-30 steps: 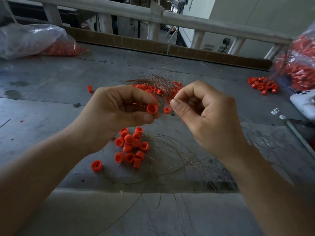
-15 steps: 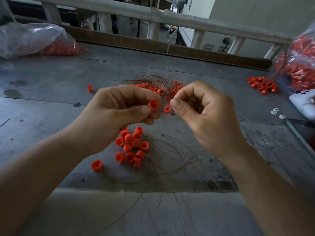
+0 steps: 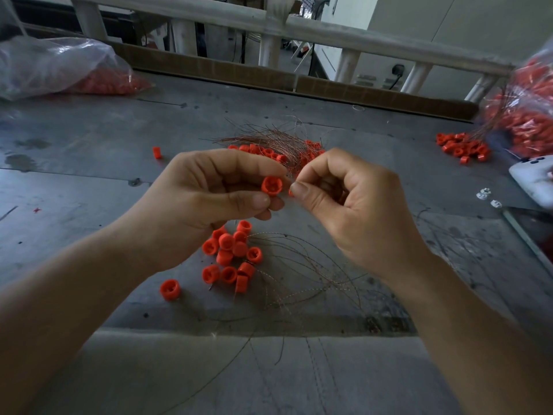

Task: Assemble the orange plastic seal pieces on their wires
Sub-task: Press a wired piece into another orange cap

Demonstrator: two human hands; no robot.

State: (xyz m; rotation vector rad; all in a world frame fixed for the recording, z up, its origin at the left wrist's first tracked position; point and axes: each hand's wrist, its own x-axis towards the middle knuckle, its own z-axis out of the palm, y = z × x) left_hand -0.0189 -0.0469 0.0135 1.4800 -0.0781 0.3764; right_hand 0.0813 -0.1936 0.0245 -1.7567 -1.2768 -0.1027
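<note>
Since a second ago the gap has closed. The right hand (image 3: 353,205), its fingers (image 3: 311,199) pinched shut on what is probably a wire too fine to see, now nearly touches the orange seal piece (image 3: 271,186). The left hand (image 3: 203,205) fingers grip that piece above the surface (image 3: 89,175). Threading looks imminent.

Single head view, looking forward and down, close over grey table (image 3: 89,139).

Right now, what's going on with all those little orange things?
A person is putting them on wires. The left hand pinches one orange seal piece; the right hand pinches what looks like a thin wire end right beside it. More orange pieces and loose wires lie on the grey table below.
</note>
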